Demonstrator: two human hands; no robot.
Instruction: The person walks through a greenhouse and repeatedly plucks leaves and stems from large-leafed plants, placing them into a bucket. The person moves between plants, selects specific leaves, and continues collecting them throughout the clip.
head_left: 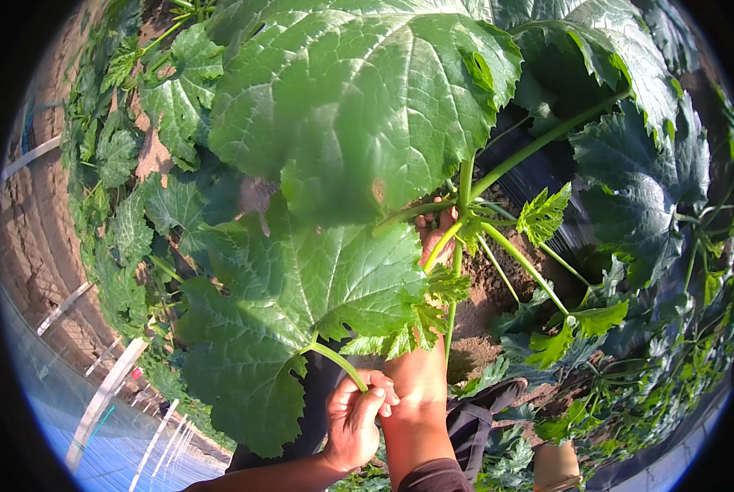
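My left hand [356, 418] pinches the stalk [339, 363] of a large squash-type leaf [268, 320] between thumb and fingers, beside my right wrist. The leaf spreads up and left from the hand. My right arm reaches up past it, behind smaller jagged leaves [425, 326]. Near the plant's crown, my right hand [437, 230] shows only in part between thick green stems [465, 190], its fingers curled; leaves and stems hide whether it holds anything. Another broad leaf [367, 92], with a small brown spot, hangs over the top middle.
More squash-type plants [121, 227] stand at left and lower right. Dark plastic film [539, 178] and bare soil [483, 289] lie beside the crown. Pale posts [105, 400] and blue-tinted sheeting [121, 455] run along the lower left. A tan container-like object [554, 465] is at lower right.
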